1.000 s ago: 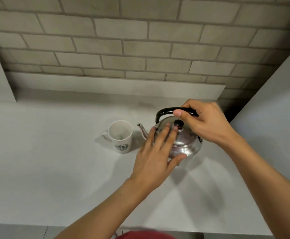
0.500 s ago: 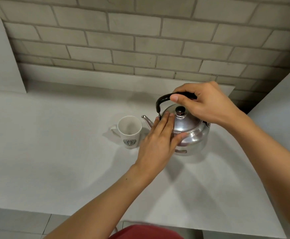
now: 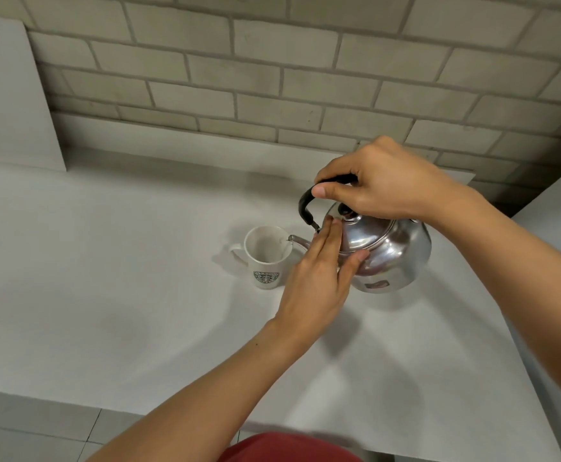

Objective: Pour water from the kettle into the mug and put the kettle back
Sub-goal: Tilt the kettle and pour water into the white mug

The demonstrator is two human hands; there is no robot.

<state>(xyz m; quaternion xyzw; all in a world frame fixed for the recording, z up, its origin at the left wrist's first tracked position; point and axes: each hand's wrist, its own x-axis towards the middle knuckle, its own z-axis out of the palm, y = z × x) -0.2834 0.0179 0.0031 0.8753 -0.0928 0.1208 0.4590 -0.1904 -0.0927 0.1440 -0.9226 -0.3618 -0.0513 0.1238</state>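
A shiny steel kettle point(image 3: 392, 251) with a black handle hangs tilted to the left above the white counter point(image 3: 105, 295). My right hand point(image 3: 382, 181) grips its handle from above. My left hand point(image 3: 319, 278) lies flat against the kettle's lid and front side, fingers straight and together. The spout tip sits over the right rim of a white mug point(image 3: 265, 258) with a dark round logo, which stands upright on the counter, handle to the left. A thin stream of water appears to run from the spout into the mug.
A grey brick wall point(image 3: 272, 78) with a low white ledge runs along the back. A white panel point(image 3: 9, 101) stands at the far left, another white surface at the right. The counter's front edge is near me, tiled floor below.
The kettle has been lifted off the counter and tipped left, bringing its spout over the mug. My left hand stayed pressed on the lid. The view has shifted a little.
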